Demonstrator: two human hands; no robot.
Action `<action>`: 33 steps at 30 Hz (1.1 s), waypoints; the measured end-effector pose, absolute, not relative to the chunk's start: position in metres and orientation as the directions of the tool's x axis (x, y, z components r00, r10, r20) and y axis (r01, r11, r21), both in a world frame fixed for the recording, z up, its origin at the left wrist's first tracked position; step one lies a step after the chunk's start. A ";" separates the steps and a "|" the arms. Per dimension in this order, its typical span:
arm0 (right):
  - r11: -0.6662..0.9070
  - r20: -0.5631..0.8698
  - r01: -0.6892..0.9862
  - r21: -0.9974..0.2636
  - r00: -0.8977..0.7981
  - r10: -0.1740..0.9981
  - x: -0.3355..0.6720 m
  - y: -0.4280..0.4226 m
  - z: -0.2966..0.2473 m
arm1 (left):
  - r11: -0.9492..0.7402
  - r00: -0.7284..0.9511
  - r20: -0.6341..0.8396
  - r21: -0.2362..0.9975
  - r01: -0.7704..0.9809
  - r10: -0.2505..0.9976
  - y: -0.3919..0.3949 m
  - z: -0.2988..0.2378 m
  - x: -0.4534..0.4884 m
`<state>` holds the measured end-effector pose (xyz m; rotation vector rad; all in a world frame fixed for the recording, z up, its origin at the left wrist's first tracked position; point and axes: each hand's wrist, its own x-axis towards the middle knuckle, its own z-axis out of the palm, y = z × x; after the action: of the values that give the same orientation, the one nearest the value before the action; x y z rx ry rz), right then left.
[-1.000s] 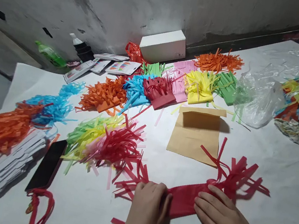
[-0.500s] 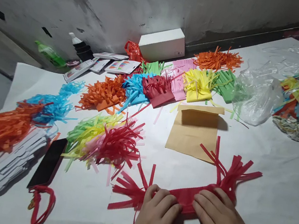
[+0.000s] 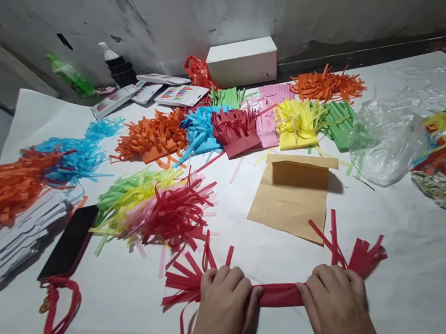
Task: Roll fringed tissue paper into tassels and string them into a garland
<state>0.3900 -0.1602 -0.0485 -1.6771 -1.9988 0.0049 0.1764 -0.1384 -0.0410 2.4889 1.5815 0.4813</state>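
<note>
A dark red tissue-paper tassel (image 3: 278, 295) stretches sideways between my hands near the table's front edge. Its middle is a narrow folded band, and cut fringe fans out at both ends. My left hand (image 3: 226, 300) is closed around the band beside the left fringe. Around the other end, my right hand (image 3: 335, 299) grips the band below the right fringe. One loose red strip hangs beside my left wrist. Behind the tassel lies a brown paper envelope (image 3: 292, 202) with its flap raised. The fingertips of both hands are partly hidden.
Left of my hands are a fringe pile (image 3: 155, 207), a black phone (image 3: 69, 243) with a red strap, and white paper strips (image 3: 4, 255). Farther back stand a white box (image 3: 241, 62), fringed paper bundles (image 3: 240, 132) and a clear plastic bag (image 3: 389, 141).
My right hand has moved right and slightly up along the band, and my hands are farther apart. The band's middle looks narrower and tighter.
</note>
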 end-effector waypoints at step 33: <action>0.395 0.443 0.815 -0.424 -0.194 0.875 0.404 -0.169 -0.053 | -0.532 0.459 0.271 0.477 0.699 0.846 -0.147 -0.038 0.167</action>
<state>0.4035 -0.1687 -0.0532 -1.4397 -2.0259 0.1236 0.1674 -0.1472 -0.0380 2.4143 1.3192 0.6999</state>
